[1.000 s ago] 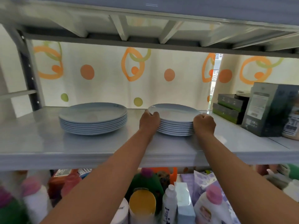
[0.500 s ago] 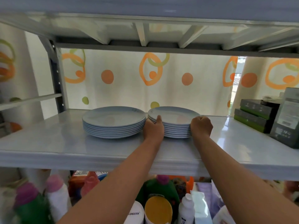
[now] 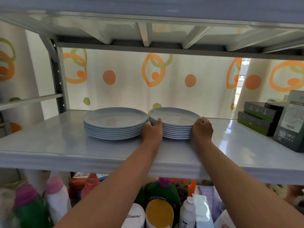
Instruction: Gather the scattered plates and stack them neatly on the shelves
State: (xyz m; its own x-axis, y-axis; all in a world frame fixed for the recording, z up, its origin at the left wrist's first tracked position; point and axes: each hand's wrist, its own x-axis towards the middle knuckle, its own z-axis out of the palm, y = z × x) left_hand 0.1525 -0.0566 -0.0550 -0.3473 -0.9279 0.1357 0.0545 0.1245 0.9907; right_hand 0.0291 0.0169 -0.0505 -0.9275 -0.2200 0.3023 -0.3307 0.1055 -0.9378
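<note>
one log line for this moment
left hand: grips right plate stack | right hand: holds its other side | left plate stack: beside it on shelf

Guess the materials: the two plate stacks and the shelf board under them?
The left plate stack and right plate stack: pale blue-grey, smooth, soft sheen, thin even rims; melamine or glazed ceramic, can't tell which. The shelf board: light grey, glossy, mirrors window light; likely coated metal, judging by the ribbed underside of the shelf above, though laminate is possible.
</note>
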